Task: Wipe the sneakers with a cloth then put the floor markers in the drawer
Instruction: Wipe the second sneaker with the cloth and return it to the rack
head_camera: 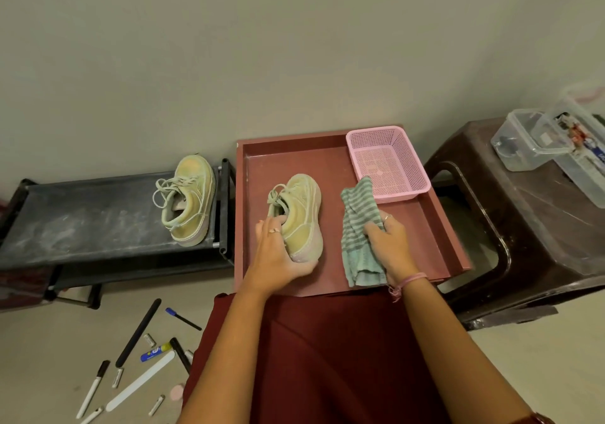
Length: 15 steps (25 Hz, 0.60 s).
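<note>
The red-brown drawer (435,227), a shallow flat-bottomed box with low straight walls, lies pulled out under both hands, and a dark fabric-topped shoe rack (98,220), dusty and matte, stands to the left of the left hand's fingers. In the drawer's far corner, just beyond the right hand's fingers, sits a pink plastic basket (412,161) with perforated mesh walls. One pale yellow-green sneaker (302,207), soft-looking with a thick light sole and loose laces, rests on the drawer floor; the left hand (278,256) wraps its heel, fingers (275,223) hooked at the collar, holding it. Its mate (191,197) sits on the rack, well apart to the left. The right hand (389,243) has its fingers (376,230) closed on a green-and-grey striped cloth (355,223), a limp terry piece draped just right of the held sneaker. To wipe well, it seems best to keep the heel pinned, bunch the cloth into a firm pad, and stroke along the upper and sole edge, turning the shoe rather than dragging the laces. The floor markers (95,387), slim white and black pens among flat files and small batteries, lie scattered on the floor near and left of the left forearm, not yet gathered.
</note>
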{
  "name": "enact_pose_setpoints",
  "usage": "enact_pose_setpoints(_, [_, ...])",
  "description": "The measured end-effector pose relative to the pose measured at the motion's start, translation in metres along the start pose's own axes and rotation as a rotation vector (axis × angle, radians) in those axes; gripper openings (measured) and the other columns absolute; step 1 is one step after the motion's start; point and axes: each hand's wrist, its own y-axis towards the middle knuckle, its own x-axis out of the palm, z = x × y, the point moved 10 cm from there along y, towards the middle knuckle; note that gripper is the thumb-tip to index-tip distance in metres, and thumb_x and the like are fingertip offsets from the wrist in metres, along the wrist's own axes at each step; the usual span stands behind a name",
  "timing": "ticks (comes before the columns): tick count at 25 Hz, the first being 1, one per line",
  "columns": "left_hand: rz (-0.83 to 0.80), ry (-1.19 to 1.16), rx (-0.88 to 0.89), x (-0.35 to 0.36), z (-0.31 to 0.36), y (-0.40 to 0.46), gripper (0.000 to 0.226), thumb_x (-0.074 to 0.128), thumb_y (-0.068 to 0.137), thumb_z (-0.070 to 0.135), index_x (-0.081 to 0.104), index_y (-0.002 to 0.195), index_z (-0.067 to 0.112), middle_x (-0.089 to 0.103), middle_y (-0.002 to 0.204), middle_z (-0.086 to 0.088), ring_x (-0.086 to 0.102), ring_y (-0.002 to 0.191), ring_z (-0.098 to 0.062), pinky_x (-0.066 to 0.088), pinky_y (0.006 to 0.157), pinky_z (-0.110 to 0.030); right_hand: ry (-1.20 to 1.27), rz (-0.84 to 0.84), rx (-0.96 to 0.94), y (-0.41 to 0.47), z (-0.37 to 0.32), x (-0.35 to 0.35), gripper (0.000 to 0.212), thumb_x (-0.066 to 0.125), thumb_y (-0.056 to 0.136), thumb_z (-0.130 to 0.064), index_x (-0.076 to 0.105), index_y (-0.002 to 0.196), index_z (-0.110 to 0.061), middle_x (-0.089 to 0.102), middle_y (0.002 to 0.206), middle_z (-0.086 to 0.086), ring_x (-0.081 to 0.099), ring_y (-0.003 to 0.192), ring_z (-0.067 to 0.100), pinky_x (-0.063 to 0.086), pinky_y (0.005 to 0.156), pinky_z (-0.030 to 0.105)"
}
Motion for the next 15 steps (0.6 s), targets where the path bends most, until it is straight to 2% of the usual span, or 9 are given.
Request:
enact_pose_setpoints(2, [0.064,-0.16,-0.167,-0.004,-0.006,-0.012,0.087,0.092,0.055,0.028,0.035,0.12,0.027,0.037,0.115,0.007,0.033,0.11,-0.005,0.032,0.092,-0.018,-0.183,-0.01,-0.122,0.0,-0.019,0.01,0.03,0.043,0.087,0.005,0.068,0.102,-0.003,0.069,0.082,0.007,0.062,0.067,0.006,0.052,0.064,0.018])
enact_pose_setpoints(4, [0.156,-0.329,-0.307,-0.003,-0.02,-0.026,0.096,0.092,0.049,0.036,0.032,0.123,0.032,0.041,0.123,0.004,0.044,0.114,-0.009,0.04,0.096,-0.024,-0.352,-0.044,-0.223,-0.002,-0.032,0.024,0.026,0.047,0.084,-0.003,0.069,0.096,-0.009,0.068,0.086,0.01,0.062,0.075,0.014,0.051,0.073,0.026])
enact_pose_setpoints(6, [0.203,-0.404,-0.365,0.001,-0.028,-0.033,0.101,0.094,0.045,0.038,0.032,0.125,0.034,0.043,0.127,0.001,0.048,0.116,-0.013,0.044,0.099,-0.03,-0.497,-0.064,-0.291,-0.004,-0.039,0.04,0.014,0.054,0.084,-0.011,0.068,0.085,-0.009,0.066,0.086,0.005,0.059,0.083,0.015,0.047,0.076,0.028])
enact_pose_setpoints(8, [0.169,-0.358,-0.36,0.005,-0.027,-0.03,0.102,0.097,0.047,0.029,0.033,0.126,0.03,0.04,0.121,0.006,0.043,0.114,-0.012,0.04,0.095,-0.025,-0.602,-0.144,-0.347,-0.006,-0.04,0.062,0.015,0.059,0.085,-0.014,0.063,0.075,-0.004,0.064,0.081,0.005,0.057,0.082,0.016,0.044,0.073,0.03])
enact_pose_setpoints(9, [0.142,-0.307,-0.331,0.007,-0.025,-0.026,0.102,0.097,0.047,0.025,0.033,0.126,0.027,0.038,0.117,0.008,0.038,0.114,-0.012,0.037,0.093,-0.023,-0.632,-0.197,-0.358,-0.008,-0.038,0.074,0.014,0.059,0.085,-0.014,0.062,0.076,-0.003,0.064,0.081,0.006,0.057,0.081,0.018,0.043,0.073,0.031])
enact_pose_setpoints(11, [0.076,-0.211,-0.252,0.014,-0.019,-0.017,0.101,0.095,0.048,0.021,0.034,0.128,0.022,0.038,0.118,0.006,0.031,0.112,-0.012,0.036,0.092,-0.023,-0.661,-0.267,-0.333,-0.009,-0.028,0.087,0.013,0.055,0.088,-0.011,0.067,0.091,-0.008,0.068,0.091,0.005,0.058,0.085,0.018,0.043,0.079,0.029])
enact_pose_setpoints(13, [-0.021,-0.121,-0.215,0.028,-0.015,-0.013,0.103,0.094,0.05,0.021,0.031,0.131,0.019,0.033,0.122,0.003,0.027,0.112,-0.013,0.036,0.097,-0.026,-0.67,-0.283,-0.288,-0.005,-0.015,0.087,0.027,0.052,0.092,-0.012,0.066,0.115,-0.018,0.067,0.107,-0.005,0.057,0.095,0.011,0.041,0.087,0.022])
enact_pose_setpoints(15, [-0.103,-0.041,-0.191,0.045,-0.016,-0.012,0.11,0.093,0.052,0.022,0.025,0.138,0.017,0.028,0.13,0.0,0.023,0.114,-0.012,0.034,0.099,-0.024,-0.689,-0.32,-0.225,0.0,0.005,0.088,0.031,0.049,0.095,-0.016,0.062,0.122,-0.022,0.067,0.112,-0.007,0.059,0.099,0.01,0.043,0.088,0.021])
